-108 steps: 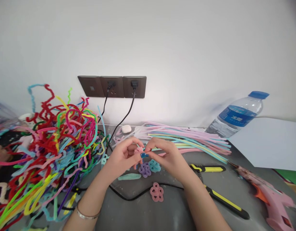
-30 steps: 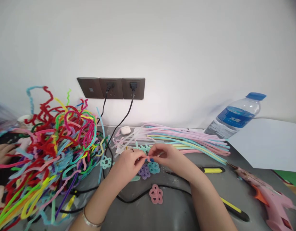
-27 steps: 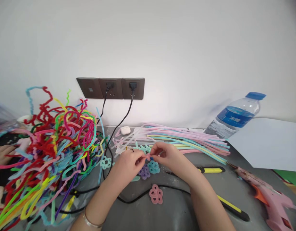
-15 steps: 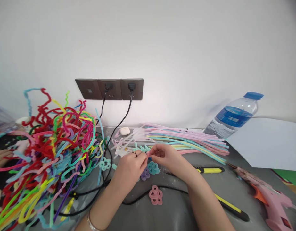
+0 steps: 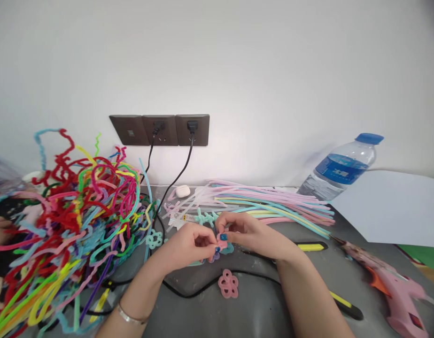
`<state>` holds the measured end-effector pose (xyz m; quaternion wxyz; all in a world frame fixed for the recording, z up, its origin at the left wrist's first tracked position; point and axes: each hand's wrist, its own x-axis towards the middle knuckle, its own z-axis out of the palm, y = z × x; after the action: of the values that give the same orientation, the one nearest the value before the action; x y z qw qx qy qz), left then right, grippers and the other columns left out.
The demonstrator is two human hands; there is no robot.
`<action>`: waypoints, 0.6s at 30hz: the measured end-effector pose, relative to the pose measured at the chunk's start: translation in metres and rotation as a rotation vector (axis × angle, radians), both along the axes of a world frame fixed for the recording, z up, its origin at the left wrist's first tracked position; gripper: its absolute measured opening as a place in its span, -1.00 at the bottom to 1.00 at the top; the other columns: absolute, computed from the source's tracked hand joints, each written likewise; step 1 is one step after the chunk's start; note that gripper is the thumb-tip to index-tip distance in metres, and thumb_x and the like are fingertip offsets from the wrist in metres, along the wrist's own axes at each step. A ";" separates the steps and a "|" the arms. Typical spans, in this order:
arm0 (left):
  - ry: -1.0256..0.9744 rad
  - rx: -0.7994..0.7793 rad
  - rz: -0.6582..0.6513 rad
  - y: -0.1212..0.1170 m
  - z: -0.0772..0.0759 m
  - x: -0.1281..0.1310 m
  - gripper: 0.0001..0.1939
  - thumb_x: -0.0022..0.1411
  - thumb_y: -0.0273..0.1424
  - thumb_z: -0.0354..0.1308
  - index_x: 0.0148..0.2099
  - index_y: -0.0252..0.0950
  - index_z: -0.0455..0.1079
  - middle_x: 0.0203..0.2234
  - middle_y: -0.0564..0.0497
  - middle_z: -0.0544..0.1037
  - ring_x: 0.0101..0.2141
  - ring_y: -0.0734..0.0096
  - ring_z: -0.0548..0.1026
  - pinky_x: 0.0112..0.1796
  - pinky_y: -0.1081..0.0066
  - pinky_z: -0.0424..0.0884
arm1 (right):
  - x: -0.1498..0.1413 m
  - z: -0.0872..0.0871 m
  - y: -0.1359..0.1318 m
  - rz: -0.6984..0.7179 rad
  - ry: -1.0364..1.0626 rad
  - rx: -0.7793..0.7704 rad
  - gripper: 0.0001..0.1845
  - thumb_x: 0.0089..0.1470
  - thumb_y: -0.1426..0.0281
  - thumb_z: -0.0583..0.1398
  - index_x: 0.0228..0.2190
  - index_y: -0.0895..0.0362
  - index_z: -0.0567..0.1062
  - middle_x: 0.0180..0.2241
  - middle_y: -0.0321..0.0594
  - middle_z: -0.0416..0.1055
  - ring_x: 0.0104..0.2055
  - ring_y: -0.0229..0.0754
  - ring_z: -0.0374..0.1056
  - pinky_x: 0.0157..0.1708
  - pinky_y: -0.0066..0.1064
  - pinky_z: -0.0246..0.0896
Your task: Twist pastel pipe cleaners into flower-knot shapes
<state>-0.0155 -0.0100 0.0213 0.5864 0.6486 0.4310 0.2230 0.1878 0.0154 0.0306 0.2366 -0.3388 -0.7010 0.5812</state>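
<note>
Between both sets of fingertips is a small pink pipe cleaner piece (image 5: 221,244), partly covered by the fingers. My left hand (image 5: 190,245) pinches its left side, thumb against fingers. On its right side my right hand (image 5: 245,232) pinches it between thumb and forefinger. Right below the hands, a blue pipe cleaner flower (image 5: 230,249) shows only in part, with a bit of purple beside it. A finished-looking pink pipe cleaner flower (image 5: 228,284) lies flat nearer me. Just beyond the fingers rests a mint branched pipe cleaner piece (image 5: 206,217). A light teal flower (image 5: 154,239) lies to the left.
A tangled heap of pipe cleaners (image 5: 79,225) covers the left, with another person's hand (image 5: 0,230) at its edge. Straight pipe cleaners (image 5: 273,199) lie behind. To the right are a yellow-black cutter (image 5: 312,246), a pink glue gun (image 5: 396,291) and a water bottle (image 5: 340,169). Black cables (image 5: 185,295) cross the table.
Both hands have turned so the thumbs and the pink piece show more. My left wrist has shifted left and the mint piece behind is more exposed.
</note>
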 end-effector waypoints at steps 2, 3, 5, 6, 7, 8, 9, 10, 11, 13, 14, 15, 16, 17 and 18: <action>-0.039 -0.042 -0.006 0.001 0.000 0.000 -0.81 0.14 -0.35 0.20 -0.48 -0.32 0.44 -0.64 0.07 0.46 -0.61 0.54 0.33 -0.57 0.56 0.19 | -0.002 0.000 0.000 0.011 0.039 -0.031 -0.93 0.10 0.40 0.20 -0.39 0.14 0.48 -0.39 -0.29 0.39 -0.39 -0.26 0.24 -0.38 -0.45 0.15; -0.054 -0.056 -0.002 0.001 0.001 0.000 -0.79 0.14 -0.32 0.21 -0.47 -0.32 0.44 -0.65 0.07 0.45 -0.61 0.55 0.32 -0.58 0.56 0.19 | -0.003 0.001 0.000 0.009 0.045 -0.033 -0.92 0.10 0.39 0.20 -0.39 0.14 0.47 -0.40 -0.29 0.39 -0.40 -0.26 0.24 -0.38 -0.45 0.16; -0.078 -0.080 0.024 0.002 0.002 0.002 -0.75 0.13 -0.26 0.24 -0.48 -0.33 0.44 -0.66 0.08 0.43 -0.63 0.57 0.29 -0.60 0.57 0.17 | -0.004 0.000 0.000 -0.016 0.046 -0.012 -0.91 0.12 0.38 0.19 -0.39 0.14 0.46 -0.40 -0.28 0.38 -0.40 -0.26 0.23 -0.39 -0.45 0.17; -0.089 -0.091 0.046 0.002 0.002 0.003 -0.72 0.12 -0.23 0.26 -0.49 -0.33 0.43 -0.67 0.08 0.42 -0.64 0.57 0.28 -0.61 0.57 0.16 | -0.004 0.000 0.001 -0.038 0.049 0.002 -0.90 0.13 0.37 0.19 -0.39 0.14 0.45 -0.41 -0.28 0.37 -0.41 -0.26 0.23 -0.40 -0.45 0.17; -0.098 -0.100 0.071 0.002 0.003 0.003 -0.70 0.10 -0.20 0.27 -0.49 -0.33 0.42 -0.68 0.09 0.40 -0.65 0.58 0.27 -0.61 0.57 0.15 | -0.005 -0.001 0.001 -0.062 0.059 0.014 -0.89 0.14 0.36 0.19 -0.40 0.14 0.44 -0.43 -0.29 0.35 -0.42 -0.26 0.22 -0.41 -0.45 0.16; -0.105 -0.108 0.092 0.003 0.003 0.004 -0.68 0.09 -0.18 0.28 -0.50 -0.33 0.42 -0.68 0.10 0.39 -0.65 0.58 0.26 -0.62 0.57 0.14 | -0.005 -0.003 0.001 -0.083 0.076 0.020 -0.88 0.14 0.35 0.19 -0.40 0.13 0.42 -0.45 -0.30 0.33 -0.42 -0.26 0.21 -0.42 -0.45 0.15; -0.110 -0.115 0.108 0.003 0.003 0.004 -0.66 0.09 -0.16 0.28 -0.49 -0.33 0.41 -0.68 0.11 0.38 -0.65 0.59 0.26 -0.61 0.57 0.15 | -0.006 -0.004 0.002 -0.097 0.097 0.019 -0.86 0.15 0.34 0.19 -0.41 0.13 0.41 -0.47 -0.32 0.32 -0.43 -0.27 0.21 -0.43 -0.46 0.15; -0.113 -0.120 0.114 0.003 0.003 0.003 -0.66 0.10 -0.15 0.27 -0.49 -0.33 0.41 -0.68 0.11 0.37 -0.65 0.59 0.26 -0.61 0.57 0.16 | -0.006 -0.006 0.002 -0.104 0.118 0.014 -0.85 0.15 0.32 0.20 -0.41 0.13 0.39 -0.48 -0.33 0.30 -0.44 -0.27 0.21 -0.43 -0.46 0.14; -0.114 -0.123 0.111 0.003 0.002 0.002 -0.66 0.11 -0.15 0.26 -0.48 -0.33 0.41 -0.67 0.11 0.36 -0.64 0.59 0.27 -0.60 0.57 0.17 | -0.007 -0.007 0.002 -0.104 0.135 0.006 -0.84 0.16 0.31 0.20 -0.41 0.13 0.39 -0.49 -0.34 0.30 -0.44 -0.28 0.20 -0.43 -0.46 0.13; -0.118 -0.123 0.097 0.004 0.001 0.000 -0.66 0.15 -0.16 0.23 -0.47 -0.33 0.40 -0.66 0.11 0.36 -0.63 0.58 0.28 -0.58 0.57 0.19 | -0.008 -0.009 0.003 -0.092 0.155 -0.012 -0.82 0.17 0.29 0.20 -0.39 0.13 0.38 -0.49 -0.34 0.30 -0.45 -0.28 0.21 -0.43 -0.46 0.14; -0.123 -0.122 0.089 0.004 0.000 -0.001 -0.66 0.17 -0.16 0.21 -0.47 -0.33 0.39 -0.65 0.11 0.36 -0.62 0.58 0.29 -0.58 0.57 0.20 | -0.008 -0.009 0.003 -0.085 0.162 -0.020 -0.82 0.18 0.28 0.19 -0.39 0.13 0.38 -0.48 -0.34 0.30 -0.45 -0.28 0.22 -0.42 -0.45 0.15; -0.130 -0.120 0.082 0.004 0.000 -0.002 -0.65 0.19 -0.15 0.19 -0.47 -0.33 0.38 -0.65 0.11 0.36 -0.62 0.58 0.29 -0.58 0.57 0.21 | -0.008 -0.009 0.002 -0.080 0.169 -0.026 -0.81 0.19 0.27 0.19 -0.38 0.12 0.38 -0.48 -0.34 0.30 -0.44 -0.27 0.23 -0.42 -0.45 0.16; -0.137 -0.120 0.076 0.004 0.000 -0.002 -0.64 0.20 -0.15 0.17 -0.47 -0.33 0.38 -0.65 0.11 0.36 -0.63 0.58 0.29 -0.58 0.57 0.21 | -0.008 -0.009 0.002 -0.076 0.177 -0.031 -0.81 0.19 0.26 0.19 -0.37 0.12 0.38 -0.47 -0.34 0.30 -0.44 -0.27 0.24 -0.41 -0.45 0.16; -0.143 -0.123 0.074 0.004 0.000 -0.002 -0.64 0.21 -0.14 0.16 -0.47 -0.33 0.38 -0.65 0.10 0.35 -0.63 0.58 0.29 -0.58 0.56 0.21 | -0.008 -0.008 0.002 -0.072 0.185 -0.038 -0.80 0.19 0.25 0.19 -0.37 0.12 0.38 -0.47 -0.34 0.30 -0.43 -0.27 0.24 -0.41 -0.45 0.17; -0.150 -0.128 0.069 0.004 0.000 -0.001 -0.64 0.21 -0.13 0.16 -0.46 -0.33 0.39 -0.65 0.10 0.35 -0.63 0.57 0.28 -0.58 0.56 0.21 | -0.008 -0.008 0.001 -0.065 0.193 -0.046 -0.80 0.19 0.25 0.19 -0.37 0.12 0.39 -0.46 -0.34 0.29 -0.43 -0.27 0.24 -0.40 -0.45 0.17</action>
<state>-0.0168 -0.0062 0.0209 0.6492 0.5760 0.4215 0.2629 0.1797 0.0168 0.0227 0.3138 -0.3090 -0.6500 0.6193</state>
